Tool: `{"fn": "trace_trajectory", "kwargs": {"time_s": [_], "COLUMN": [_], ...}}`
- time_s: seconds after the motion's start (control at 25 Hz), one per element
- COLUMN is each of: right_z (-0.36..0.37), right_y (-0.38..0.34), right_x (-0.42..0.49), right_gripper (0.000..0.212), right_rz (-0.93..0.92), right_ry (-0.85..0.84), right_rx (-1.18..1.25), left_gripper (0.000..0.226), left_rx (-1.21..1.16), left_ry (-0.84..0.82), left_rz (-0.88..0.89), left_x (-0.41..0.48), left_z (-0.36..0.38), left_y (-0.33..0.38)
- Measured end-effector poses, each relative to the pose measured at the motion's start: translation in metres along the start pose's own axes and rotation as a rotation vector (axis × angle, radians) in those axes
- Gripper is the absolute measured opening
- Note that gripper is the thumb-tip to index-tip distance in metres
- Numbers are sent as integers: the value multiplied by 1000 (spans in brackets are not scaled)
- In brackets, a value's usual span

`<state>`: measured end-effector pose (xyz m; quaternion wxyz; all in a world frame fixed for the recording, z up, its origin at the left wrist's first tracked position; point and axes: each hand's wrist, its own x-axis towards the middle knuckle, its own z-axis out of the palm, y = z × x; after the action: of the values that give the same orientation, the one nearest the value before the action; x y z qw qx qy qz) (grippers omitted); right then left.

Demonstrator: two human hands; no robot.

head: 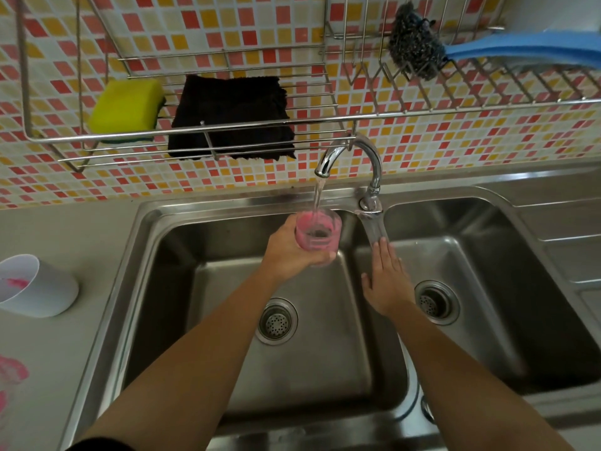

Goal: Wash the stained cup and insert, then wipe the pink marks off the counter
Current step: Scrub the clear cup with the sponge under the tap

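Left hand (pixel 289 245) curls round the clear insert (pixel 317 234), smeared pink inside, and holds it upright over the back of the left basin (pixel 201 288), mouth under the running water (pixel 317 196). At the counter's (pixel 65 229) left edge lie the pink marks (pixel 11 375); behind them the white cup (pixel 42 288) lies tilted, a pink streak inside. On the wall rack (pixel 422 112) sit a yellow sponge (pixel 125 107) and a black cloth (pixel 232 115). Right of the faucet (pixel 351 154), the right hand (pixel 388 281) lies flat, fingers straight, fingertips touching the lever's (pixel 372 226) end, holding nothing. A steel scrubber (pixel 414 47) rests on the rack's right part.
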<state>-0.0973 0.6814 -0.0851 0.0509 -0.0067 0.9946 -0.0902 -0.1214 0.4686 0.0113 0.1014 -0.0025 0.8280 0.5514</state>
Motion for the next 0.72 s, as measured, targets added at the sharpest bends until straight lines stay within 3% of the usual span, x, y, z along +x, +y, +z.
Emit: {"fn": "trace_trajectory", "kwargs": {"time_s": [0.24,0.44,0.52,0.72], "right_z": [4,-16,-38,-68], "right_y": [3,-5,-11,-21], "right_x": [2,22,45,86], "right_gripper": [69,51,50,31], "right_rz": [-20,70,25,-224], "right_ry": [40,260,321,62], "right_rx": [26,398,406,101], "left_gripper": [75,75,77,77], "left_rx": [27,28,24,10], "left_ry": [-2,19,27,26], "left_rz": [-27,-28,-15,4], "left_x": [-1,0,3,7], "left_z": [1,0,-1,-2], "left_y": [-14,-17,-15,-10]}}
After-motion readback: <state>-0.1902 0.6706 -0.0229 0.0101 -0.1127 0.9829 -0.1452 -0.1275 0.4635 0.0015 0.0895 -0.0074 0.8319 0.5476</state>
